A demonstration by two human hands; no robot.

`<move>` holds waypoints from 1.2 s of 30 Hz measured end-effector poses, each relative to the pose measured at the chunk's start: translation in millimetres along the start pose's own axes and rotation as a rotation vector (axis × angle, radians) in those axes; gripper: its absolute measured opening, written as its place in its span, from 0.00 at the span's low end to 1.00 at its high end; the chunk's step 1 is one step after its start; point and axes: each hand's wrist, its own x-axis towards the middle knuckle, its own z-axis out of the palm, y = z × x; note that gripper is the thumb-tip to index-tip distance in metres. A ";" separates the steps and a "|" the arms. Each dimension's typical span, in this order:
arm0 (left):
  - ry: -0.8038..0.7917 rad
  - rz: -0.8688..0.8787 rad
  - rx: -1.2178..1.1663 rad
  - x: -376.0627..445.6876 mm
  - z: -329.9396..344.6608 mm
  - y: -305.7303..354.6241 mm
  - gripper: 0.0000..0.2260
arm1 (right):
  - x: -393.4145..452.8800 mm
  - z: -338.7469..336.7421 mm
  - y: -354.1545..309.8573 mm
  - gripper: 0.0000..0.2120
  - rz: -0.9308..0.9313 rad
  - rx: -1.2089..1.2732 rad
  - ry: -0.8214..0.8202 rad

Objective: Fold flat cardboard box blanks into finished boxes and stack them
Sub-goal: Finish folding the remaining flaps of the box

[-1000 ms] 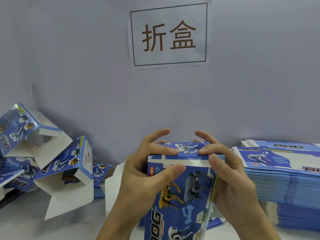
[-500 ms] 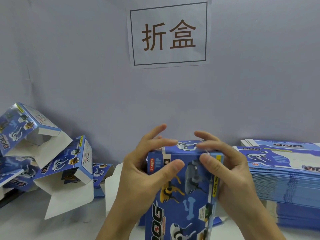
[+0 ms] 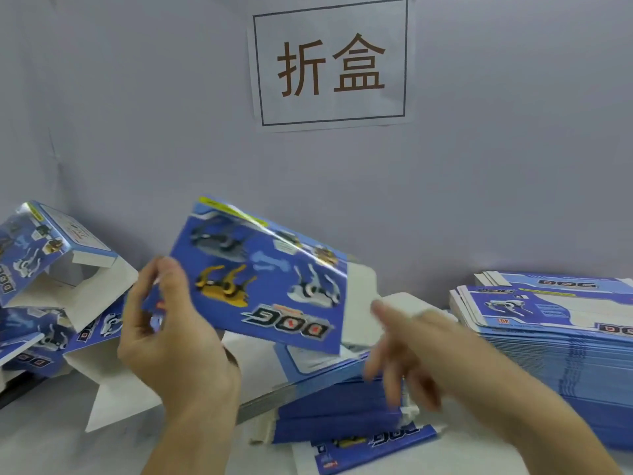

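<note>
Blue box [image 3: 267, 282] in left-hand grip [image 3: 171, 323]

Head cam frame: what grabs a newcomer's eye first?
The blue folded box at centre, tilted with its DOG print upside down, gripped at its left end by the left hand. The right hand hangs open and blurred beside it, over a low pile of blanks. Above, the white wall sign with two brown characters.

Grey wall [image 3: 137, 114], paper sign [image 3: 331, 61], white table [image 3: 44, 437].
</note>
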 end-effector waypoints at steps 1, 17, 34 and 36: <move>0.045 0.003 0.000 1.6 -0.8 -0.2 0.03 | -4.2 2.9 -5.6 0.34 0.162 -0.107 -0.224; -0.811 -0.191 0.605 -18.0 3.4 -3.1 0.43 | 19.8 -12.4 27.5 0.42 -0.558 0.554 0.456; -0.938 -0.167 0.424 -49.3 9.9 1.2 0.25 | 17.2 13.1 17.9 0.20 -0.554 0.651 0.207; -0.828 -0.263 0.423 -47.5 10.6 -0.2 0.19 | 17.9 16.8 13.0 0.20 -0.542 0.564 0.314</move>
